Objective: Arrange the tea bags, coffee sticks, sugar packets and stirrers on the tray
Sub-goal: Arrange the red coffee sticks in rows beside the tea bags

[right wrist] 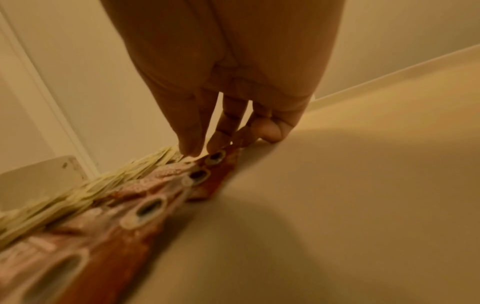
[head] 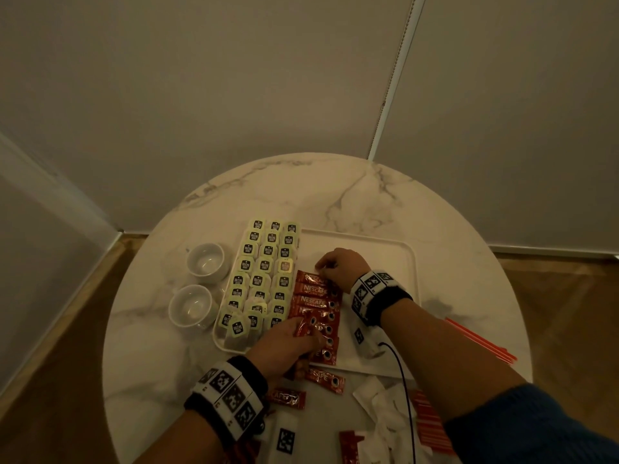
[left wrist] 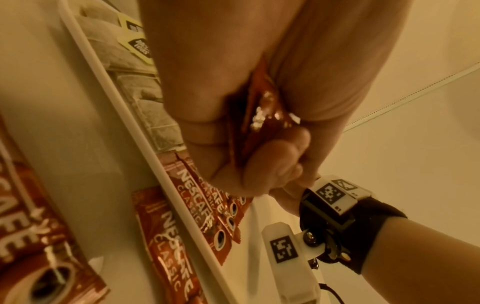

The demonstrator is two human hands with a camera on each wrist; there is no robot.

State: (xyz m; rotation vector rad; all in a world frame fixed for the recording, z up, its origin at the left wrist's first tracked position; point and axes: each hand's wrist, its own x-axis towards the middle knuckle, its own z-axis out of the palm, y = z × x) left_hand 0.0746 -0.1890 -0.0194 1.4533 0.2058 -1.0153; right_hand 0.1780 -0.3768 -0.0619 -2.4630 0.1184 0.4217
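Observation:
A white tray (head: 378, 259) lies on the round marble table. Tea bags (head: 264, 266) fill its left part in three columns. Beside them runs a column of red coffee sticks (head: 315, 293). My right hand (head: 335, 262) is at the far end of that column, and in the right wrist view its fingertips (right wrist: 192, 148) and thumb pinch the end of the farthest coffee stick (right wrist: 228, 156). At the near end, my left hand (head: 288, 343) grips a few coffee sticks (left wrist: 262, 115) between fingers and thumb, above the tray rim (left wrist: 135, 131).
Two white cups (head: 205, 261) (head: 191, 306) stand left of the tray. Loose coffee sticks (head: 326, 380), white packets (head: 371, 395) and red-striped packets (head: 428, 420) lie on the near side of the table. Orange stirrers (head: 479, 343) lie at the right. A wall corner is close behind the table.

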